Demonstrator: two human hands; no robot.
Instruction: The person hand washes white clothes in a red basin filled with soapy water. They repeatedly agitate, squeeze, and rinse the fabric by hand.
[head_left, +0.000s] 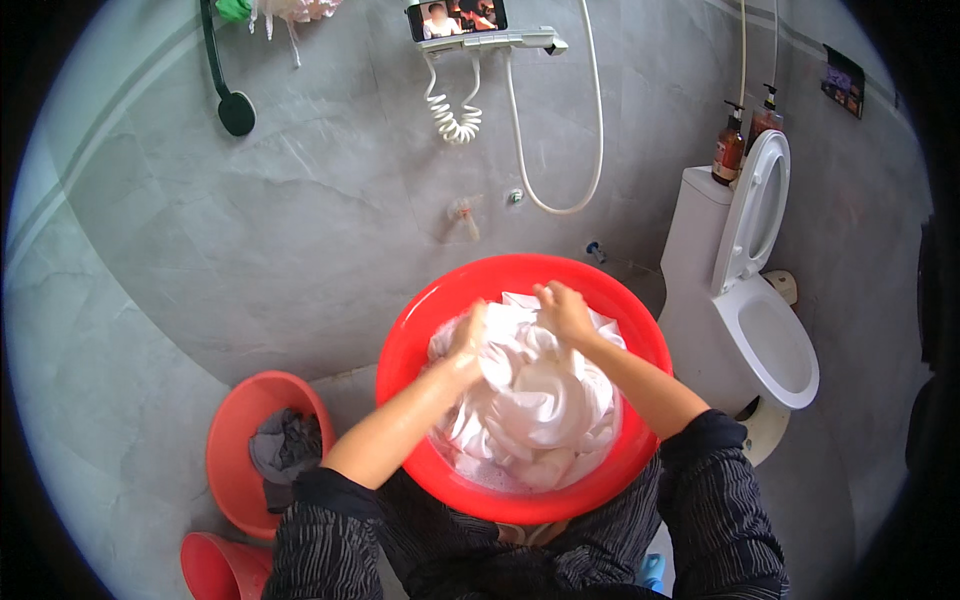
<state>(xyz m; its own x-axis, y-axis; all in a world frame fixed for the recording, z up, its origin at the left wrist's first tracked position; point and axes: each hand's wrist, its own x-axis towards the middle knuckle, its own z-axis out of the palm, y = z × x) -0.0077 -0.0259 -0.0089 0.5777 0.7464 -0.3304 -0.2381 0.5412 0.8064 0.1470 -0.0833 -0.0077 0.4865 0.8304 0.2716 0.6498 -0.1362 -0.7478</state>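
A large red plastic basin (405, 315) sits in front of me with white wet cloth (536, 405) heaped in sudsy water. On the left side of the heap, my left hand (470, 330) touches the cloth; it is blurred and its fingers are partly hidden. Near the far right part of the heap, my right hand (564, 311) is bent over the cloth with its fingers curled. Whether either hand grips a fold cannot be made out.
Left of the basin stand a smaller red basin (225, 457) with dark clothes (289, 446) and a red bucket (206, 566). A white toilet (701, 300) is at the right. A shower hose (596, 112), a tap (466, 214) and a phone (457, 19) are along the wall.
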